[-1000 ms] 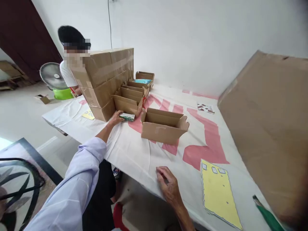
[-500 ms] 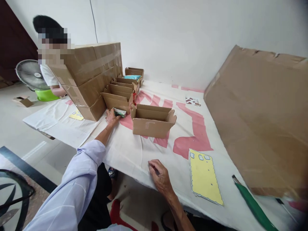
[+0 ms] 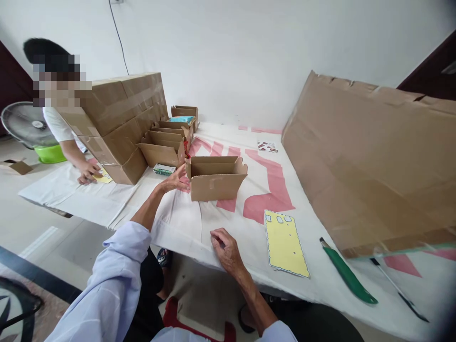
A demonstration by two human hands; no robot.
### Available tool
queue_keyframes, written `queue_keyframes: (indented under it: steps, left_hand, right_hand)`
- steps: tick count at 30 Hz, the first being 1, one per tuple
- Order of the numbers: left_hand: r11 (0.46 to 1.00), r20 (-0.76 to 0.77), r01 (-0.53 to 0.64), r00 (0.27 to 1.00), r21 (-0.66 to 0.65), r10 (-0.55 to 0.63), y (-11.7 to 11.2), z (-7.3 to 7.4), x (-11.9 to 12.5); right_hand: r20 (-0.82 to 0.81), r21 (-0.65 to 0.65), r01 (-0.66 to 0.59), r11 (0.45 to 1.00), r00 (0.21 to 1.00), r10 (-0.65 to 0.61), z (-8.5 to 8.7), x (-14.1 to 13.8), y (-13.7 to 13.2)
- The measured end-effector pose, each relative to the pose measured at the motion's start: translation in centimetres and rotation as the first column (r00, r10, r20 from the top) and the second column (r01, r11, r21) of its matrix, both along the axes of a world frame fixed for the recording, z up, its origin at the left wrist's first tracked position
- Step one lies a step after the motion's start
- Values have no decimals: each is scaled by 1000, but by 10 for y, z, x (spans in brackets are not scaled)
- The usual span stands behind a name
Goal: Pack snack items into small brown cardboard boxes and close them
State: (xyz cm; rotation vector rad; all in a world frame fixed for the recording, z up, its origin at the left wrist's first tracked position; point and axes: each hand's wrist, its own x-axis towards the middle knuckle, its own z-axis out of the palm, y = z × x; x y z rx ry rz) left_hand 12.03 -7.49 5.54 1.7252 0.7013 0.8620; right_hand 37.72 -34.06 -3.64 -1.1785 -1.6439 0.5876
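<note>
My left hand [image 3: 175, 180] reaches out with fingers spread, holding nothing, right beside the left end of an open cardboard box [image 3: 215, 176]. A small green and white packet [image 3: 164, 169] lies on the white cloth just behind that hand. My right hand [image 3: 224, 249] rests on the cloth near the table's front edge with its fingers curled under; nothing shows in it. A row of open cardboard boxes [image 3: 165, 146] runs back towards the wall beside a stack of taped cartons [image 3: 117, 123].
Another person's hand [image 3: 87, 172] presses a yellow sheet at the far left. A yellow sticker sheet [image 3: 284, 243], a green-handled knife [image 3: 348, 274] and a pen [image 3: 398, 289] lie to my right. A big cardboard sheet [image 3: 370, 156] leans at the right. A fan [image 3: 24, 124] stands behind.
My left hand has let go of the green and white packet and moved right to the open box. The camera has swung right. The other person's hand has come into view.
</note>
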Motion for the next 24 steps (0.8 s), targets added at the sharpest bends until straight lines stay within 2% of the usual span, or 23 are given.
queue_keyframes:
  steps: [3, 10, 16, 21, 24]
  left_hand:
    - [990, -1, 113, 994, -89, -113, -2, 8, 7]
    - [995, -36, 74, 996, -63, -77, -27, -1, 15]
    - [998, -33, -69, 997, 8, 69, -62, -13, 32]
    - [968, 25, -240, 971, 75, 239, -78, -16, 54]
    - [955, -9, -275, 961, 108, 278, -94, -20, 56]
  right_hand:
    - [-7, -3, -4, 1000, 1000, 4, 0, 0, 0]
    - [-13, -7, 11, 1000, 1000, -11, 1, -2, 0]
    - [-18, -14, 31, 999, 999, -31, 2, -2, 1]
    - [-52, -32, 25, 999, 998, -27, -2, -4, 2]
    - [-139, -39, 170, 985, 975, -174, -8, -2, 2]
